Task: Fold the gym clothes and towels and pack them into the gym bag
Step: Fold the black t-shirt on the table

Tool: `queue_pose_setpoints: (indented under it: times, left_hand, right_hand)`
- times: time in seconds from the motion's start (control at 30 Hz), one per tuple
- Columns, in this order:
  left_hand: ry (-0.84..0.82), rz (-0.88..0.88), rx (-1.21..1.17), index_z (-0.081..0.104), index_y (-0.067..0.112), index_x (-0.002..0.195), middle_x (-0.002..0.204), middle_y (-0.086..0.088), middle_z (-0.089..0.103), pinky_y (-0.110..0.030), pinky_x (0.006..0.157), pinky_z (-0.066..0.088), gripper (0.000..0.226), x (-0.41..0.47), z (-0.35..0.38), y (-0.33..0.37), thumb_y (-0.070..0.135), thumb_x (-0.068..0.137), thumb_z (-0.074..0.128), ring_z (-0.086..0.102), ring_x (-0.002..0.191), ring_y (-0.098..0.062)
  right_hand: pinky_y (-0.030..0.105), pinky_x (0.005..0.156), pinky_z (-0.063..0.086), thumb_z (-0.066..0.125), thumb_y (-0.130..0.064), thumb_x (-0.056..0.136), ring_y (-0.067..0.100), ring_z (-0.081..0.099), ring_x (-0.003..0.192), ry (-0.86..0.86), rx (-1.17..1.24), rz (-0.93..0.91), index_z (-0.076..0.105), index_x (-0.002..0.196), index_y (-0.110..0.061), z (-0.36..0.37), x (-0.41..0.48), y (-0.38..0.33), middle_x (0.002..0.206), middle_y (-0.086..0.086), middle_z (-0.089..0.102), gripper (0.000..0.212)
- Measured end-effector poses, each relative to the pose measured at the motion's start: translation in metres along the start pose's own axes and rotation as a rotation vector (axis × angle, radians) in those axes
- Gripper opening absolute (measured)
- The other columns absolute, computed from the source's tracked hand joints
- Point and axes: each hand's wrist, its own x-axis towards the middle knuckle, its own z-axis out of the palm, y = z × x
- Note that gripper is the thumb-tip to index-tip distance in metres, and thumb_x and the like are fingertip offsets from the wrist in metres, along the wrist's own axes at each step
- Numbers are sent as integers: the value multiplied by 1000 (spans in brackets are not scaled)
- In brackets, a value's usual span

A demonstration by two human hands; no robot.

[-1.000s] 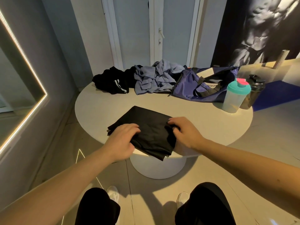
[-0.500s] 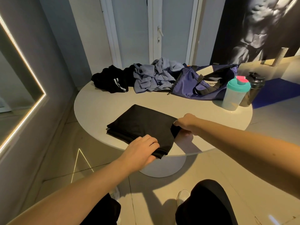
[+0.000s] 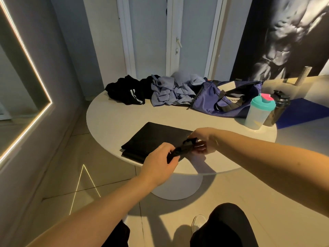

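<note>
My hands have come up since a moment ago: the right-hand edge of the black garment, which lay flat against the tabletop, is now raised between them. My left hand has its fingers curled round the near end of that edge, and my right hand pinches the far end, so the cloth is stretched taut between the two. I hold it at both ends, I judge, to carry the edge over evenly for another fold without the layers beneath sliding apart. The rest of the garment lies already folded on the near part of the tabletop, close to me where I can reach across it.

At the far side the purple gym bag lies open, ready to take the folded piece. Touching it on its left is a crumpled lavender heap, then a black bundle with white stripes, both not yet folded. A teal-lidded shaker and a dark bottle stand together just beside the bag's right end.
</note>
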Motion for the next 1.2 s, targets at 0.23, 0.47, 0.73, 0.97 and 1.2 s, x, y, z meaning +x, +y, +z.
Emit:
queue_pose_setpoints:
  times: [0.23,0.47,0.73,0.97,1.2]
  left_hand:
    - [289,-258,-302,59,22,98,90,6,64,-18,66,48,13,20,-34,-6,35,97,62,62,83,-8]
    - [369,-316,143,47,25,70,84,15,53,-34,81,45,30,6,-55,-66,42,90,62,50,100,-16]
    - [203,-162,-39,53,23,94,91,10,54,-30,63,50,15,26,-43,-35,37,97,58,57,75,-10]
    - [-140,27,137,43,23,99,107,5,57,-41,72,53,15,25,15,1,31,94,55,57,81,-18]
    - [-291,261,311,33,29,86,114,8,56,-40,75,52,29,13,18,-7,16,85,59,56,96,-16]
  right_hand:
    - [24,53,51,68,-16,89,21,61,75,96,-44,-352,60,100,-7,50,-4,-73,92,11,63,16]
    - [34,57,53,59,-10,89,31,57,68,153,-388,-509,47,76,-7,136,5,-108,79,15,52,18]
    - [23,44,42,60,-8,85,22,50,56,231,-144,-387,53,81,-6,75,17,-89,74,10,52,9]
    - [29,61,53,65,-16,93,26,64,76,207,-171,-72,62,105,-3,-8,25,-4,97,16,67,18]
    - [34,76,50,62,-46,93,26,63,93,418,-768,-455,65,105,-8,-58,47,8,107,9,67,40]
